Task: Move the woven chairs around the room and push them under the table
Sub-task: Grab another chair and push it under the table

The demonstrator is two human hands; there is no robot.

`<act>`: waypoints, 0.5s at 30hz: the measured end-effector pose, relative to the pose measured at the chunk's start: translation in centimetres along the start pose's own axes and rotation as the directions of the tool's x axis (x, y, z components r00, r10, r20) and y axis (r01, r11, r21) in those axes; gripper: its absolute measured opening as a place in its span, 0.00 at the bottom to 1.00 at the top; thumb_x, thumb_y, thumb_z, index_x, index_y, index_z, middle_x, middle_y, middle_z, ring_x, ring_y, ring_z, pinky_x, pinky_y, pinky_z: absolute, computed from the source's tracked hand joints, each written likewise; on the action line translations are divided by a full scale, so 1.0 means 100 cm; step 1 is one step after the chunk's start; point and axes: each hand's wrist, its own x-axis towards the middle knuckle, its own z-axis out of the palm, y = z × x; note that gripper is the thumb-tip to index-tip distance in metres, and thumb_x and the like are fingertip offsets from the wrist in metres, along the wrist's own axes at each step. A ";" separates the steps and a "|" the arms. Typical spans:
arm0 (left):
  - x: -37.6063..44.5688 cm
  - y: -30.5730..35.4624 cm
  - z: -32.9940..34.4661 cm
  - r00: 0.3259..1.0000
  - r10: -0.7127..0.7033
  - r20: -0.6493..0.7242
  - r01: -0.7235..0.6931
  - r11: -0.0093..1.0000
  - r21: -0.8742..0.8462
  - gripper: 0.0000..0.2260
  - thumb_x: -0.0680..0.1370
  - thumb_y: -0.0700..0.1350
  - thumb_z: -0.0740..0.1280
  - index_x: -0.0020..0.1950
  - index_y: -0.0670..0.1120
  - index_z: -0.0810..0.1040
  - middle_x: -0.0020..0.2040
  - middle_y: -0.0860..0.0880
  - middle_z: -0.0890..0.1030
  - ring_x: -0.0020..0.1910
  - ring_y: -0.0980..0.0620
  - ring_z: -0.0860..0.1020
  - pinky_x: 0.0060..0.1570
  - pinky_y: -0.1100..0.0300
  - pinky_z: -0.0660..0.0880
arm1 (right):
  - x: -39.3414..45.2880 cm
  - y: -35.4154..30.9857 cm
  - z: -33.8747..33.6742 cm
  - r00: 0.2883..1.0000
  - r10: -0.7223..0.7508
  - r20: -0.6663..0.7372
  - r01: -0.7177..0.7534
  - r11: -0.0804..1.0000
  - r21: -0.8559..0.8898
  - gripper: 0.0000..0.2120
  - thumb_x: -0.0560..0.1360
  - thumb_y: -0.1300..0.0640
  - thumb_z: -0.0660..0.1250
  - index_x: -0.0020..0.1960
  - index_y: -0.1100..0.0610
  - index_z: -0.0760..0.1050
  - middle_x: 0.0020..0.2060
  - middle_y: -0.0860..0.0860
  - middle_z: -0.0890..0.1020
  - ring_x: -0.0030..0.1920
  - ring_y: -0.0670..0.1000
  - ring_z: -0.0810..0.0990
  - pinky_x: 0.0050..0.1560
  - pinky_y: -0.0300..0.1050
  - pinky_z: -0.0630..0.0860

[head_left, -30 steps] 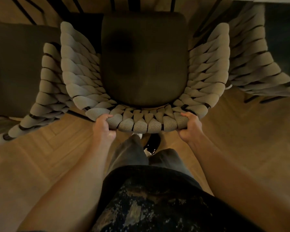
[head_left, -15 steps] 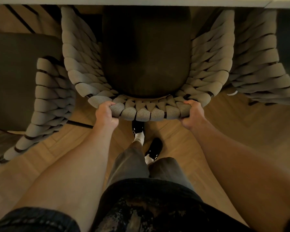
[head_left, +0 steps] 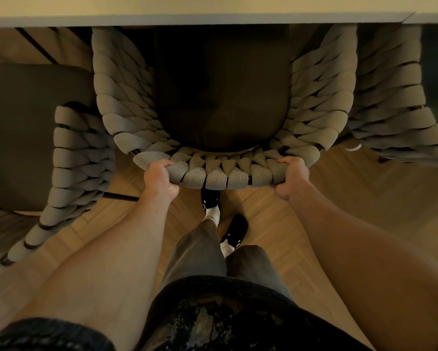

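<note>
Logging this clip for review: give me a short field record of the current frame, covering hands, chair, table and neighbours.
left hand: grips the back rim of the middle chair
right hand: grips the same rim, other end
middle chair: front of its dark seat under the table edge
left chair: close beside
right chair: close beside
floor: wood
</note>
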 end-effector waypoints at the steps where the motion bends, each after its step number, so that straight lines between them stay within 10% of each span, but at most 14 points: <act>1: 0.001 -0.001 0.000 1.000 0.001 -0.002 -0.001 1.000 0.000 0.24 0.74 0.31 0.64 0.70 0.37 0.70 0.57 0.36 0.76 0.51 0.36 0.79 0.41 0.43 0.78 | 0.000 0.000 0.000 1.000 -0.001 -0.002 0.001 1.000 0.002 0.13 0.76 0.66 0.67 0.56 0.54 0.70 0.55 0.58 0.78 0.52 0.62 0.81 0.47 0.59 0.82; 10: 0.001 0.001 -0.004 1.000 -0.016 -0.002 0.017 0.998 0.064 0.12 0.74 0.33 0.64 0.56 0.42 0.73 0.59 0.39 0.76 0.53 0.39 0.79 0.46 0.45 0.79 | -0.001 0.003 -0.003 1.000 -0.013 0.014 0.013 1.000 -0.028 0.09 0.76 0.62 0.68 0.55 0.55 0.72 0.54 0.58 0.79 0.51 0.61 0.82 0.43 0.57 0.82; 15: -0.007 0.008 -0.017 0.994 -0.064 0.087 0.052 0.990 0.134 0.17 0.77 0.40 0.69 0.65 0.44 0.72 0.63 0.38 0.74 0.60 0.38 0.76 0.52 0.41 0.80 | -0.010 0.004 -0.018 0.993 -0.031 0.113 0.044 0.992 -0.118 0.17 0.78 0.53 0.72 0.63 0.55 0.73 0.57 0.58 0.81 0.56 0.60 0.83 0.53 0.64 0.82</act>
